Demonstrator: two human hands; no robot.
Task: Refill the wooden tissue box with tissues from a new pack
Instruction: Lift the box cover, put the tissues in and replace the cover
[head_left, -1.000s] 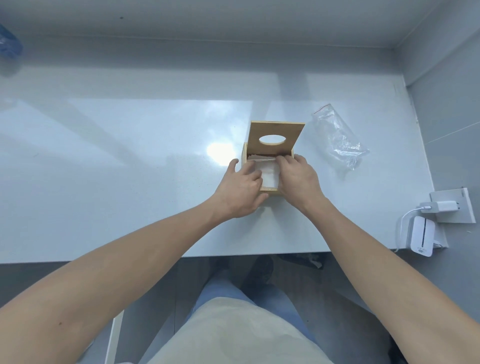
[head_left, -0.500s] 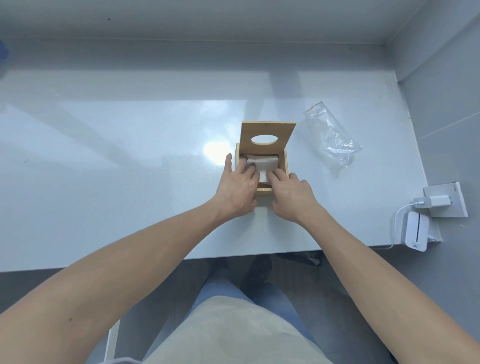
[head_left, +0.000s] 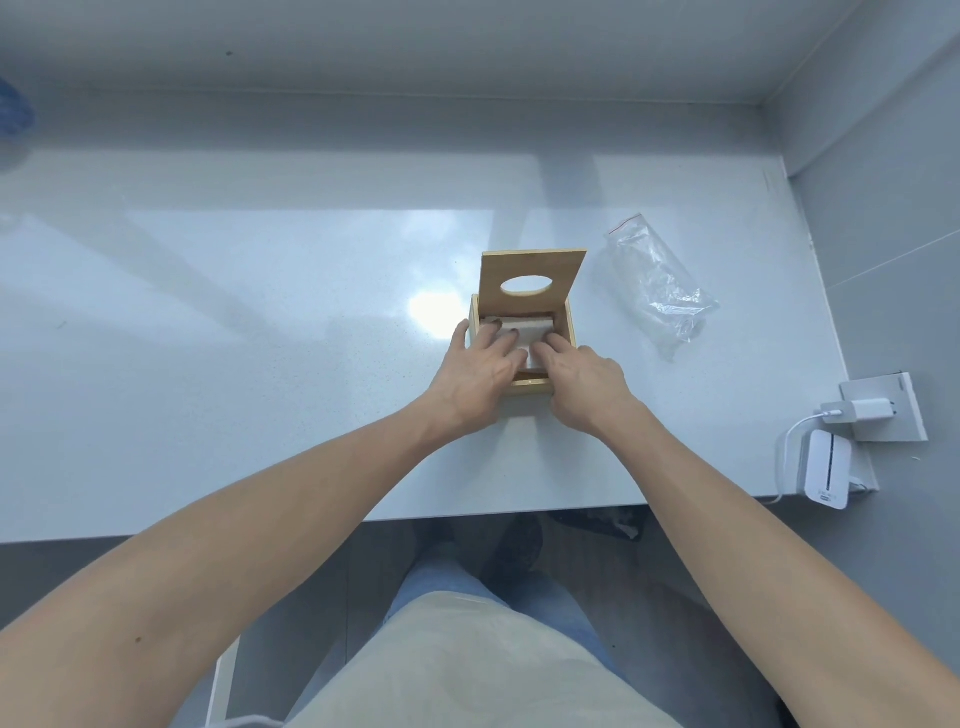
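The wooden tissue box (head_left: 567, 326) stands on the white table, its lid (head_left: 530, 265) with an oval hole tilted up at the back. A white stack of tissues (head_left: 535, 328) lies inside the box. My left hand (head_left: 480, 371) reaches over the box's left front edge, its fingers spread flat on the tissues. My right hand (head_left: 584, 382) comes over the front edge, its fingertips pressing on the tissues too. The near part of the stack is hidden under my fingers.
An empty clear plastic wrapper (head_left: 660, 288) lies right of the box. A white wall socket with a plugged charger (head_left: 860, 410) and a small white device (head_left: 826, 475) sit at the table's right end. The table edge (head_left: 311, 522) runs in front of me.
Both hands have moved further down into the box, with fingers now lying flatter on the tissues. The right hand shifted from the right wall to the front. The box stayed put.
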